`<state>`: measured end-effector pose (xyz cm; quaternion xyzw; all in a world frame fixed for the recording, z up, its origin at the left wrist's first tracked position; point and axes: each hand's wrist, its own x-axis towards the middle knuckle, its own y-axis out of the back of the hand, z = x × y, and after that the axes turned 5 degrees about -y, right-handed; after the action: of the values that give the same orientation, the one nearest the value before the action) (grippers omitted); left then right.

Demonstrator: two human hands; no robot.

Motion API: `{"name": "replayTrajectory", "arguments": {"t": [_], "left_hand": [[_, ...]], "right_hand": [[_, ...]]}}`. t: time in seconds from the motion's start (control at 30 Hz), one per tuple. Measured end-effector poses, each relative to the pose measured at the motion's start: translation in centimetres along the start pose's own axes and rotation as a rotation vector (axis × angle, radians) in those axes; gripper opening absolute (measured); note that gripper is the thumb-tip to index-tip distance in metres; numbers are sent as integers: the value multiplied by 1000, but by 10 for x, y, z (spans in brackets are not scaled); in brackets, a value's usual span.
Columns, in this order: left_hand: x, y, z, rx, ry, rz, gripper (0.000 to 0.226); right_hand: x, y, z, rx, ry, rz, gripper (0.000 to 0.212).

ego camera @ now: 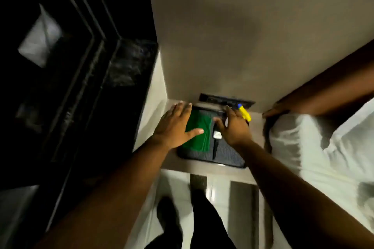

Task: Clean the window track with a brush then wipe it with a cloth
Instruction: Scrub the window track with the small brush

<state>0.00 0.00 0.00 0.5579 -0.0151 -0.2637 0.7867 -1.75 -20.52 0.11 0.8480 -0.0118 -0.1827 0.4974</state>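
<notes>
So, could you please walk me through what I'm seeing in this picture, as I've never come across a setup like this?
There is no machine here: a person wears a camera on the head, looking forward and down, so you see their own two bare arms reaching out. The left hand is spread open over a green cloth. The right hand is also open, over a dark mat where the cloth lies. A thin dark tool, possibly the brush, lies on the mat beside the cloth; the blur hides detail. A yellow object with a blue tip shows behind the right hand. Neither hand seems to hold anything. The dark window is on the left, white bedding on the right.
</notes>
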Motion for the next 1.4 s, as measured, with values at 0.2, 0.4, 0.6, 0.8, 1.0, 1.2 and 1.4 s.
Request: {"name": "replayTrajectory", "arguments": {"t": [0.2,0.4,0.6,0.8,1.0,1.2,1.4], "left_hand": [[57,-134,-18,3,56,-191,95],[99,-233,-49,51,8,-270,90],[114,-293,-65,185,-70,-230,80],[107,-298,-64,169,-51,-253,81],[85,-198,-52,168,10,-247,84],[26,-39,-25,247,-68,8,79],[-67,68,-23,234,-45,348,74]], "right_hand": [[47,-118,89,77,-263,-164,49],[83,-203,141,55,-450,-183,38],[105,-243,164,108,-609,-117,40],[105,-243,172,156,-582,-100,35],[79,-188,150,401,-663,-173,32],[33,-81,45,760,-581,-20,27],[-15,27,-69,1089,-223,-89,18]]}}
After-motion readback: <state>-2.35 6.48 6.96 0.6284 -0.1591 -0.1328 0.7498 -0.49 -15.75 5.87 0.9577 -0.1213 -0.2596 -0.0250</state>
